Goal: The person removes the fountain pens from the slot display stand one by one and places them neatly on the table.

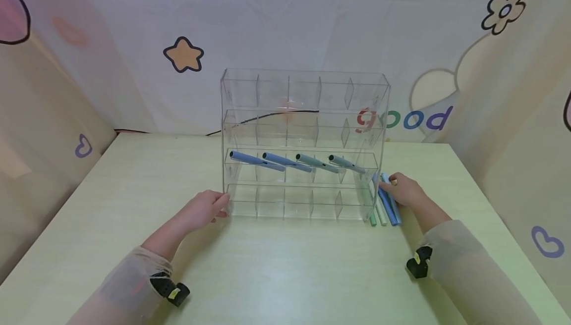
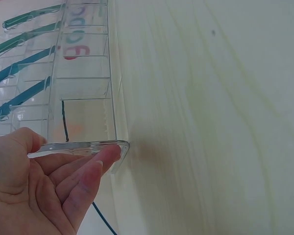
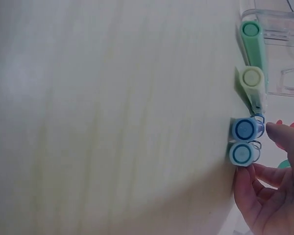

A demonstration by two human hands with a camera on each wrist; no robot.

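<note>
Two blue pens lie right of the clear rack, long axes slanting away from us, leftward. Our left hand pinches the rack's side; farther, our right hand touches the pens, whether gripping we cannot tell.

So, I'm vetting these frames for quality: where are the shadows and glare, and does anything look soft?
Head: pale sheen on the tabletop in front of the clear rack; left wrist: a soft shadow beside the left hand, and the red letter behind the rack looks blurred; right wrist: a broad shadow spreading from the right hand.
</note>
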